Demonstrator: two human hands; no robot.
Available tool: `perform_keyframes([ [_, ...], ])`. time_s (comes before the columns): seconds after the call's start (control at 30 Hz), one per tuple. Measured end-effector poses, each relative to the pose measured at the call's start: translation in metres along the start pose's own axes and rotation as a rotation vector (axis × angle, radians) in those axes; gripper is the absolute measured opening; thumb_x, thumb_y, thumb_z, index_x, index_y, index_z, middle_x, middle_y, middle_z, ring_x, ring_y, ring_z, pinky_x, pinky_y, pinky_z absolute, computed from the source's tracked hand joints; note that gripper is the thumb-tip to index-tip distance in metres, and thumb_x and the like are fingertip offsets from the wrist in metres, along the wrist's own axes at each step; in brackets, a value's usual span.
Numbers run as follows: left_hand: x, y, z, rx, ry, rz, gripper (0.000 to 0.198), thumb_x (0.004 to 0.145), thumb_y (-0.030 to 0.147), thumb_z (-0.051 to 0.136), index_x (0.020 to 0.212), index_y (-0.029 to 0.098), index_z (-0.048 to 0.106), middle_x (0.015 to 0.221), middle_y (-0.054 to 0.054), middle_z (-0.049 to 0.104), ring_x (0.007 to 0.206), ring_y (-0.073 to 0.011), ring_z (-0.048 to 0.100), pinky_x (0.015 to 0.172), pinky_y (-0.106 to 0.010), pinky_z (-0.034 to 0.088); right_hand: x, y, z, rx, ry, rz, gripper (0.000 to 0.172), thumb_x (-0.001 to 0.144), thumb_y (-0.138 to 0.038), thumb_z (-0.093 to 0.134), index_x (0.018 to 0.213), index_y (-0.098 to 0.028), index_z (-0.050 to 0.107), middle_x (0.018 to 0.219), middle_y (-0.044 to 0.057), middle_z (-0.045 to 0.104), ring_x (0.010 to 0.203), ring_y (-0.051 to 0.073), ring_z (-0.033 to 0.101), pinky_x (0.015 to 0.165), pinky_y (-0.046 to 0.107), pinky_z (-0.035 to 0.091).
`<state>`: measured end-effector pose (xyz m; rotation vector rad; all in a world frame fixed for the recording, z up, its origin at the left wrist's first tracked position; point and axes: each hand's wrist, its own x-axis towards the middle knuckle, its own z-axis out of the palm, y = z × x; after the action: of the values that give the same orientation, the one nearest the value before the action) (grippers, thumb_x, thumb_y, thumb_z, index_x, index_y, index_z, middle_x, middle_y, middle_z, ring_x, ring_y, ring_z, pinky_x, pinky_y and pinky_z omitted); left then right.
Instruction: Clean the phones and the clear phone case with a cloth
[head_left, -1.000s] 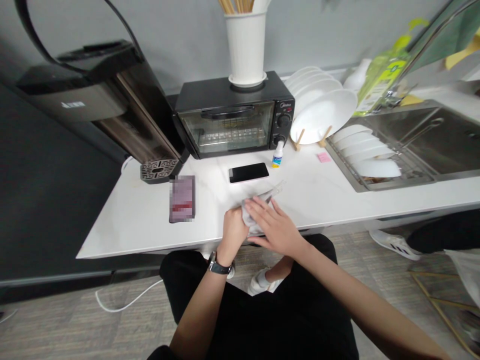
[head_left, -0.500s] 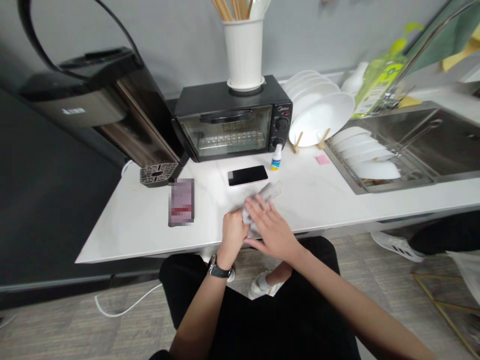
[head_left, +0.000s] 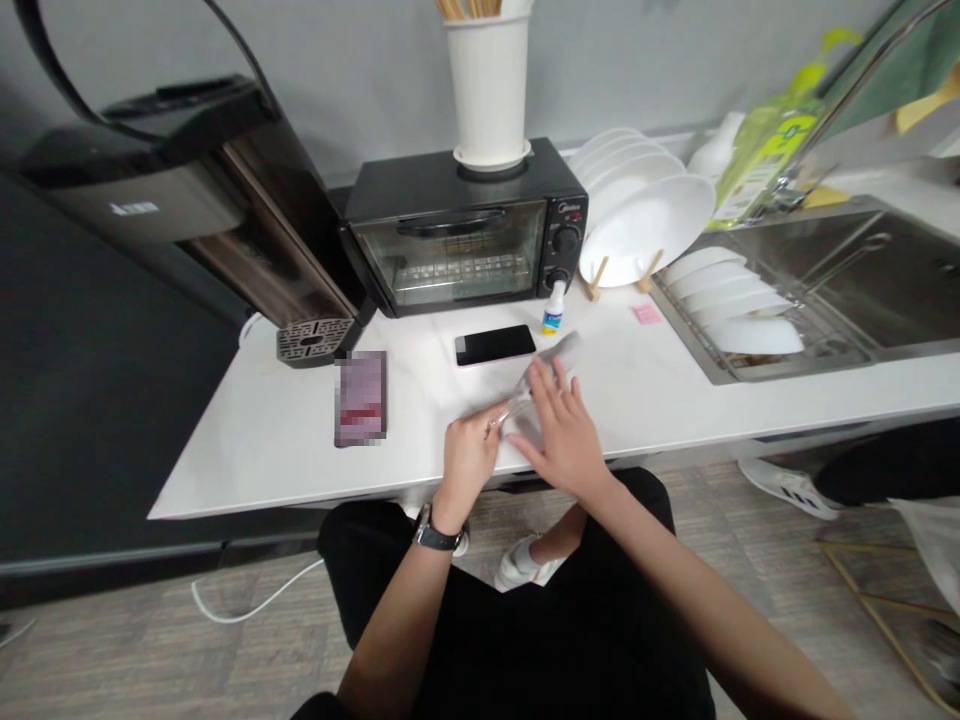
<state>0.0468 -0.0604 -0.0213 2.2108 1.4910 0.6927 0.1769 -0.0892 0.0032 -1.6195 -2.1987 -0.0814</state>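
A clear plastic sleeve or bag [head_left: 556, 352] with something grey inside lies on the white counter [head_left: 270, 440] near its front edge. My left hand [head_left: 466, 462] pinches the near end of the sleeve with closed fingers. My right hand [head_left: 564, 428] lies flat on top of it, fingers stretched toward the far end. A black phone [head_left: 495, 345] lies just behind the sleeve, and a small dropper bottle [head_left: 554, 308] stands beside the phone.
A black toaster oven [head_left: 461, 235] carries a white utensil holder [head_left: 489, 85]. A water dispenser [head_left: 202, 200] stands left, a blurred card [head_left: 361, 397] in front. White plates on a rack [head_left: 645, 225], a sink [head_left: 825, 280] with dishes, and a pink note [head_left: 646, 314] are right.
My right hand has slid forward along the sleeve, away from me, flattening it out. My left hand has kept its pinch on the near end.
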Motion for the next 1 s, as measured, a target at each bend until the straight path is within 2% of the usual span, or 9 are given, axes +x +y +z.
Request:
perform_keyframes([
  [0.1,0.000,0.000,0.000,-0.021,-0.001,-0.025,0.022,0.072,0.014,0.033,0.070,0.018,0.054,0.065,-0.006,0.058,0.060,-0.0161,0.052,0.054,-0.025,0.037,-0.002,-0.004,0.001,0.027,-0.065,-0.206,0.064,0.067,-0.050,0.030,0.119,-0.019,0.009,0.124,-0.002,0.010,0.111,0.019,0.005,0.093,0.039,0.014],
  [0.13,0.000,0.000,0.000,-0.035,-0.001,-0.029,0.022,0.072,0.014,0.033,0.070,0.018,0.054,0.067,-0.006,0.059,0.062,-0.0163,0.052,0.054,-0.025,0.037,-0.002,-0.004,0.001,0.023,-0.058,-0.190,0.063,0.068,-0.049,0.029,0.119,-0.019,0.009,0.124,-0.002,0.011,0.111,0.019,0.006,0.092,0.039,0.014],
  [0.23,0.000,0.001,-0.001,-0.092,-0.006,-0.037,0.023,0.072,0.015,0.032,0.076,0.020,0.054,0.078,-0.005,0.059,0.073,-0.0164,0.052,0.061,-0.025,0.038,-0.002,-0.003,-0.001,0.017,0.014,-0.003,0.062,0.070,-0.043,0.029,0.120,-0.014,0.007,0.124,0.003,0.013,0.111,0.021,0.008,0.090,0.043,0.015],
  [0.37,-0.001,0.003,-0.003,-0.181,-0.018,-0.067,0.022,0.072,0.016,0.034,0.074,0.020,0.056,0.076,-0.004,0.059,0.070,-0.0184,0.053,0.064,-0.028,0.039,0.001,0.006,-0.006,0.111,-0.015,-0.136,0.059,0.069,-0.044,0.032,0.119,-0.017,0.013,0.123,0.000,0.016,0.111,0.020,0.010,0.092,0.040,0.015],
  [0.47,-0.001,0.008,-0.006,-0.283,-0.023,-0.051,0.025,0.074,0.021,0.032,0.086,0.025,0.053,0.093,0.001,0.055,0.083,-0.0179,0.050,0.073,-0.029,0.038,0.005,0.023,-0.008,0.213,0.105,0.045,0.044,0.074,-0.032,0.027,0.116,-0.020,0.020,0.120,0.001,0.024,0.110,0.019,0.018,0.091,0.040,0.016],
  [0.57,-0.001,0.011,-0.007,-0.381,-0.029,-0.044,0.027,0.076,0.026,0.029,0.093,0.028,0.050,0.100,0.005,0.051,0.092,-0.0168,0.045,0.079,-0.030,0.036,0.007,0.042,-0.007,0.432,0.214,0.217,0.036,0.077,-0.028,0.020,0.111,-0.023,0.029,0.112,0.004,0.036,0.102,0.018,0.032,0.085,0.035,0.027],
  [0.7,0.001,0.011,-0.006,-0.494,-0.043,-0.064,0.027,0.077,0.028,0.028,0.094,0.026,0.049,0.099,0.003,0.051,0.094,-0.0155,0.044,0.084,-0.030,0.035,0.004,0.055,0.000,0.698,0.171,0.331,0.035,0.078,-0.034,0.015,0.096,-0.021,0.042,0.084,0.004,0.051,0.078,0.016,0.047,0.065,0.029,0.038],
  [0.8,0.001,0.013,-0.005,-0.574,-0.080,-0.082,0.028,0.077,0.030,0.027,0.095,0.023,0.048,0.098,0.001,0.052,0.092,-0.0142,0.046,0.083,-0.029,0.036,0.004,0.062,0.004,0.719,0.135,0.339,0.037,0.077,-0.037,0.015,0.079,-0.020,0.048,0.065,0.002,0.050,0.060,0.013,0.046,0.053,0.024,0.036],
  [1.0,-0.006,0.025,-0.006,-0.677,-0.209,-0.127,0.029,0.077,0.034,0.027,0.096,0.022,0.046,0.094,-0.003,0.054,0.084,-0.0147,0.051,0.070,-0.028,0.044,0.006,0.076,0.002,0.702,0.099,0.317,0.027,0.072,-0.038,0.032,0.061,-0.019,0.046,0.051,-0.001,0.043,0.047,0.011,0.037,0.046,0.022,0.029],
])
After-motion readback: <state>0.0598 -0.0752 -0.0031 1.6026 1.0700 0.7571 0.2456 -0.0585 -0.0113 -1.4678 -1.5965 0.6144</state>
